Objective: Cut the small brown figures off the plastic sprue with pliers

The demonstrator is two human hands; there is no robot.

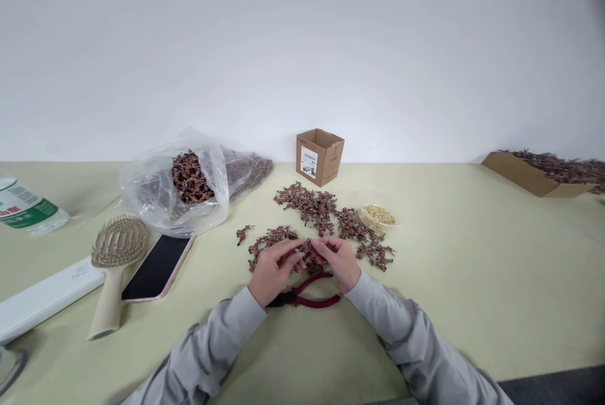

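Note:
My left hand [276, 269] and my right hand [338, 261] meet at the fingertips over the table. Both are closed in a pinch; what sits between the fingers is too small to make out. Around and behind them lie piles of small brown animal-shaped figurines [309, 206], with one figurine [243, 233] apart at the left. Pliers with dark red handles [317, 301] rest beneath my wrists, their black head partly covered by my left hand. Just beyond my right hand stands a clear round tub [378, 225] of tiny gold-coloured pieces [377, 213].
An open cardboard box [326, 169] stands against the wall. Left are a clear plastic bag [151, 194] of figurines, a phone [158, 266], a hairbrush [111, 285], a white case [47, 296] and a bottle [31, 211]. A cardboard tray [524, 175] of brown pieces sits far right.

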